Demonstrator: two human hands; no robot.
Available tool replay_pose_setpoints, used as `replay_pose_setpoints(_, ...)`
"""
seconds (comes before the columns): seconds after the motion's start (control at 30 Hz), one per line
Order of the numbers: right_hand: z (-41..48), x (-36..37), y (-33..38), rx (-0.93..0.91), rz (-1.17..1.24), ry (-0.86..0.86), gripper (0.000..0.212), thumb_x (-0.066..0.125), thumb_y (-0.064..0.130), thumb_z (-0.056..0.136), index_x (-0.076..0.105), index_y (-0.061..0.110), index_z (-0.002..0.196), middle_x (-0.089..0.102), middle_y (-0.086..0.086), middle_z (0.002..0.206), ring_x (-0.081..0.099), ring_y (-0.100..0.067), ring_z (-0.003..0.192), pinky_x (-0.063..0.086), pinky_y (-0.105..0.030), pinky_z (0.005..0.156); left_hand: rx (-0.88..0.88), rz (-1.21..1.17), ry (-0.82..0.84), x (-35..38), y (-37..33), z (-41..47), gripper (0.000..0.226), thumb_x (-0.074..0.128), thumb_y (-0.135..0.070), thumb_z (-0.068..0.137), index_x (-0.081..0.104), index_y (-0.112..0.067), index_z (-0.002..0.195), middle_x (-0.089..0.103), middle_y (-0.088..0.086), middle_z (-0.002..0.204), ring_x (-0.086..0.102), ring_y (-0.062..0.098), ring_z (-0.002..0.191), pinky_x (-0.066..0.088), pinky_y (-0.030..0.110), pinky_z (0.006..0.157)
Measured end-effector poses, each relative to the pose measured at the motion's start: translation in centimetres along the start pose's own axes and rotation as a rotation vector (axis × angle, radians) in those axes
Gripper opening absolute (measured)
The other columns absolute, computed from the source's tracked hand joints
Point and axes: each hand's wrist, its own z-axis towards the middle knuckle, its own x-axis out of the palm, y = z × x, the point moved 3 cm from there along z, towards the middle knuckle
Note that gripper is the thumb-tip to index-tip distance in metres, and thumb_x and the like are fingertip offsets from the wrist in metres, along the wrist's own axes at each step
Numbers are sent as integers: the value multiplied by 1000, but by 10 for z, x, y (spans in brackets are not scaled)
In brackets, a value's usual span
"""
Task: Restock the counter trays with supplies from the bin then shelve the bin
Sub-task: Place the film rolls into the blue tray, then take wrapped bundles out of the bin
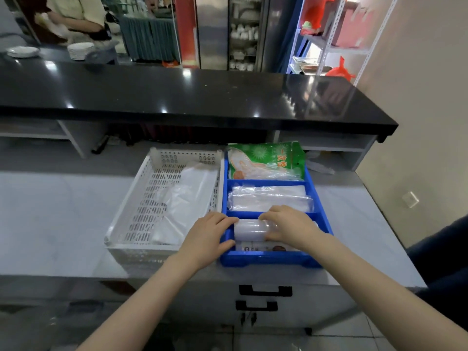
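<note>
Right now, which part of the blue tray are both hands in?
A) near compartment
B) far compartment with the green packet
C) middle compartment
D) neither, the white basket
A: the left hand and right hand grip a white roll in the nearest compartment of the blue tray.

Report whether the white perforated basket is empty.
Not empty: clear plastic bags lie inside the white basket, along its right side.

Orange characters "一次性" printed on green packet [264,155].
</note>
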Motion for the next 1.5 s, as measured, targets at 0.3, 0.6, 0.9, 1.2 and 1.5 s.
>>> replay_pose_setpoints(0.3, 30, -12, 148, -507, 122, -153, 40, 60, 42, 90, 60, 22, 125, 58, 1, 128, 52, -20, 115, 46, -38, 94, -404, -66, -348, -46, 41, -132, 34, 68, -19, 83, 63, -17, 117, 64, 0, 110, 57, 18, 104, 45, 29, 92)
replay_pose_setpoints(0.6, 38, 69, 348, -950, 54, 73, 28, 58, 33, 88, 66, 15, 109, 61, -7, 113, 57, -29, 103, 50, -44, 83, -1096, -32, -373, -51, 111, -356, 23, 64, -19, 86, 65, -17, 109, 66, 2, 104, 59, 21, 99, 47, 33, 83)
replay_pose_setpoints(0.9, 80, 197, 487, -1017, -113, 430, 24, 53, 29, 92, 63, 17, 111, 57, -8, 113, 54, -31, 106, 49, -44, 83, -1643, -317, -412, -3, 187, -528, 35, 65, -9, 79, 65, -14, 114, 71, 7, 102, 65, 25, 92, 45, 27, 75)
replay_pose_setpoints(1.2, 97, 348, 559, -962, -306, 721, 43, 57, 29, 88, 52, 18, 129, 52, -10, 126, 47, -31, 120, 43, -41, 96, -1733, -454, -115, 87, 258, -577, 43, 62, -15, 84, 56, -15, 126, 54, 14, 126, 54, 34, 112, 45, 36, 93)
replay_pose_setpoints(1.5, 108, 460, 614, -1103, -307, 587, 62, 56, 15, 84, 36, 20, 142, 32, -11, 149, 32, -31, 134, 27, -40, 107, -1790, -349, -25, 168, 324, -598, 63, 63, -28, 86, 36, -19, 142, 37, 8, 148, 35, 29, 132, 35, 41, 106)
